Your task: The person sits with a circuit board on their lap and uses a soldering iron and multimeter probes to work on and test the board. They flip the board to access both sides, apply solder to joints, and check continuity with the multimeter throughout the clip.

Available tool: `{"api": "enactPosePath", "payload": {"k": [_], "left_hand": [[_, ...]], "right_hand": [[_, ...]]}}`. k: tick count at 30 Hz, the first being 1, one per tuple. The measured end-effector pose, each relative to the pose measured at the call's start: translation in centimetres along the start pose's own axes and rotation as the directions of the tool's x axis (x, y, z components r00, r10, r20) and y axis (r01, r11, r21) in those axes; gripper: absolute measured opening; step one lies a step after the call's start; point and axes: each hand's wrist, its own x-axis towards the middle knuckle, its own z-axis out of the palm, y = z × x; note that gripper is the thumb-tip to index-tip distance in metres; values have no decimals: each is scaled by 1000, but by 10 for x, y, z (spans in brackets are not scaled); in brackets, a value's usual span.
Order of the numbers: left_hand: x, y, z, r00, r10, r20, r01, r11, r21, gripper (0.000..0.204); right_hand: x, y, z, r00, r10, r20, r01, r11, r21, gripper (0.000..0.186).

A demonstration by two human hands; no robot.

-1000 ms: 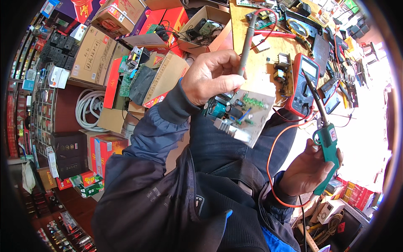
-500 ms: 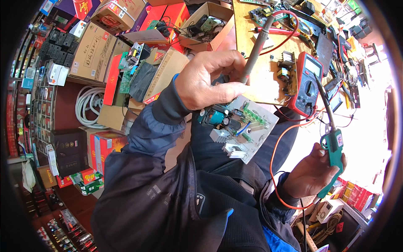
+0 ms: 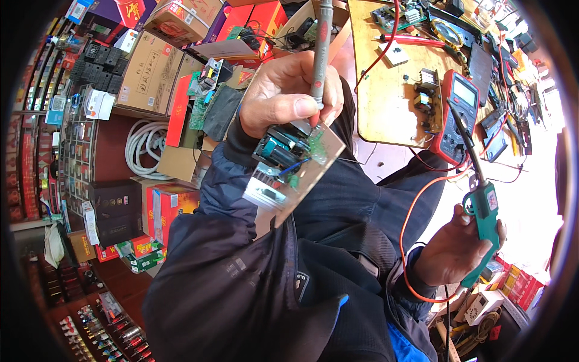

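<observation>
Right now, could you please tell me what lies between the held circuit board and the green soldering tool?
In the head view, dark trousers and an orange cable show between the held circuit board and the green soldering tool.

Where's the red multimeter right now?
In the head view, the red multimeter lies at upper right, beside a small circuit board, partly behind the green soldering iron.

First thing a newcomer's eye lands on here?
Probably the circuit board near the middle of the picture, held up above the person's lap in the left hand along with a grey pen-like probe. Next, the green-handled tool with a long dark tip, in the right hand at right. Then the red multimeter at upper right, its bright casing standing out among the clutter.
</observation>
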Motion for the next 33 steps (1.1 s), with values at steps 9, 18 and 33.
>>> {"api": "enactPosePath", "payload": {"k": [9,18,33], "left_hand": [[3,-6,-18,989,34,147,-7,984,-180,24],[13,-28,-35,940,180,288,-19,875,-484,21],[17,25,-10,857,-403,322,401,913,76,25]], "right_hand": [[-5,1,1,996,62,-69,-64,998,-25,39],[-7,2,2,995,43,-88,-45,999,-27,41],[-4,5,-17,989,-11,-145,-3,995,-97,37]]}}
